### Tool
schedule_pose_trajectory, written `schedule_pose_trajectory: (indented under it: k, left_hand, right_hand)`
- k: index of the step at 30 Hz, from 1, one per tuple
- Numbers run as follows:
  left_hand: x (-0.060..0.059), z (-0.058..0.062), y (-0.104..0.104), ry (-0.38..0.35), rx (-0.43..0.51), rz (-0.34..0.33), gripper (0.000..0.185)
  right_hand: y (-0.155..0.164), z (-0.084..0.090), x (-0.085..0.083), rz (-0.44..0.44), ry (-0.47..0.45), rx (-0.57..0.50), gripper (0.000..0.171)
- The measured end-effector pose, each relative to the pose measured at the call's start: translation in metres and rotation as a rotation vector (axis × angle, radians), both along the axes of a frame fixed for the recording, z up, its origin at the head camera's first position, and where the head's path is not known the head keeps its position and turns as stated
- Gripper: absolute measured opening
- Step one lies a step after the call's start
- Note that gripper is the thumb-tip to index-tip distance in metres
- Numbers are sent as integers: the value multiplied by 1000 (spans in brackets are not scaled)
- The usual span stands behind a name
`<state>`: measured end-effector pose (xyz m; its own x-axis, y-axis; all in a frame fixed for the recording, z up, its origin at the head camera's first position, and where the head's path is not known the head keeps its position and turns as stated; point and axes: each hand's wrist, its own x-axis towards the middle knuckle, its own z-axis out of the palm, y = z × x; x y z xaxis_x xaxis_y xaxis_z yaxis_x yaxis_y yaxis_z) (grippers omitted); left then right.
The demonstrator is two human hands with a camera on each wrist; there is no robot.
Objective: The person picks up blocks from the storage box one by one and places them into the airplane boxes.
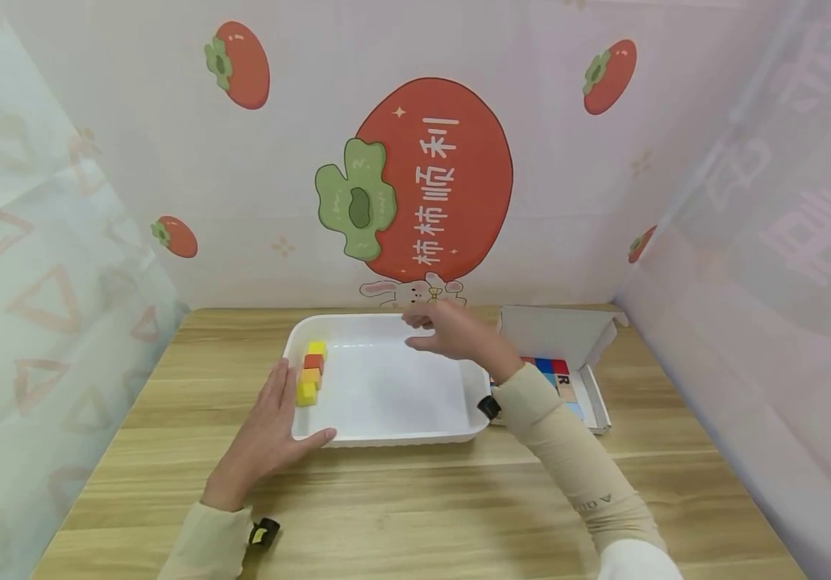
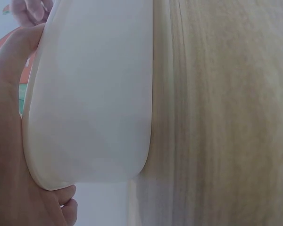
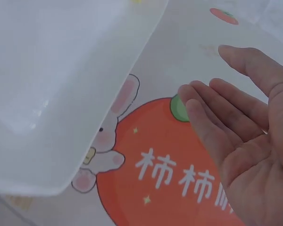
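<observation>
Four blocks [image 1: 310, 370] in white tray [image 1: 386, 439] on surface [image 1: 415, 499], left hand [image 1: 266, 435] flat against tray's near-left corner, right hand [image 1: 451, 332] above tray, grip loose, holding nothing.

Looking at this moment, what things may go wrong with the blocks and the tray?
1. The right hand hovers open and empty over the white tray; drawing back toward the open box, its sleeve might catch the tray's right rim.
2. The left hand only rests on the tray's near left corner, so a bump may slide the tray on the table.
3. The short line of coloured blocks sits by the left wall; a jolt could scatter it.
</observation>
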<state>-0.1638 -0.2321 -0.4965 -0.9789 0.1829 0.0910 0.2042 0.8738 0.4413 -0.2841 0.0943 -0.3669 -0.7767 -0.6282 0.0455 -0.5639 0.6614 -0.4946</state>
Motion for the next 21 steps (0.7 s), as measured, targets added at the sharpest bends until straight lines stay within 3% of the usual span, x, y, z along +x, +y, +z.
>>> schedule_pose_trajectory:
  k: [6,11,16,21]
  left_hand:
    - [0,1,-1,-17,2,3,132]
    - [-1,3,-1,-23,-8,15,132]
    - [-1,3,0,-27,-14,9,132]
    - [-1,2,1,-19,-23,3,132]
  right_hand:
    - [-36,-13,-22,8,-10,-4,44]
    - [-65,-36,-38,22,-9,13,44]
    - [-86,-57,-44,41,-29,60,43]
    - [-104,-68,-45,53,-47,64,43]
